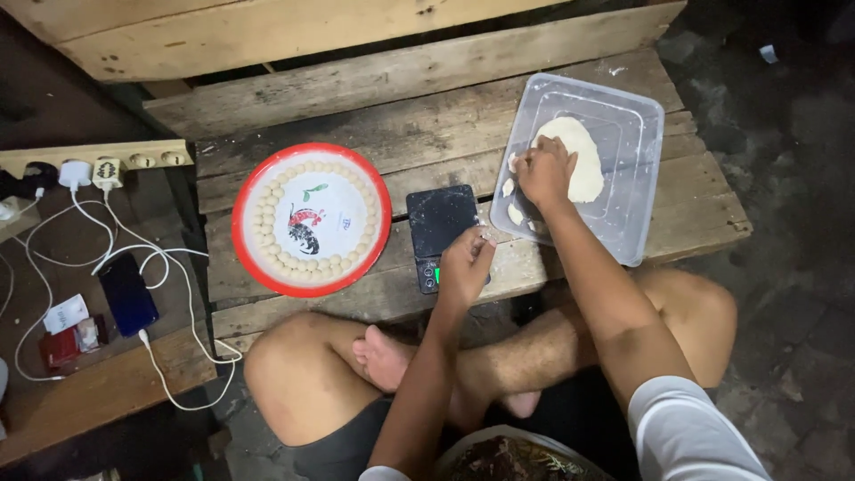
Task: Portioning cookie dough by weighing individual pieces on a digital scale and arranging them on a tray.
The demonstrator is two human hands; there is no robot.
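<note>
Small dough balls (267,233) already ring most of the red-rimmed plate (311,153), well left of the left hand (465,265), which pinches a small piece above the black kitchen scale (438,221). The right hand (544,172) presses, fingers curled, on the large dough lump (581,153) remaining in the clear plastic container (634,125).

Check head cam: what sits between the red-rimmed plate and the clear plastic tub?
A black digital scale on the wooden planks, left hand at its near edge. Head view.

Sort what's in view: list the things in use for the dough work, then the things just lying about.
In use: dough in clear tub, right hand on it; left hand over black scale; plate ringed with dough balls.

Lying about: phone, power strip, white cables.
</note>
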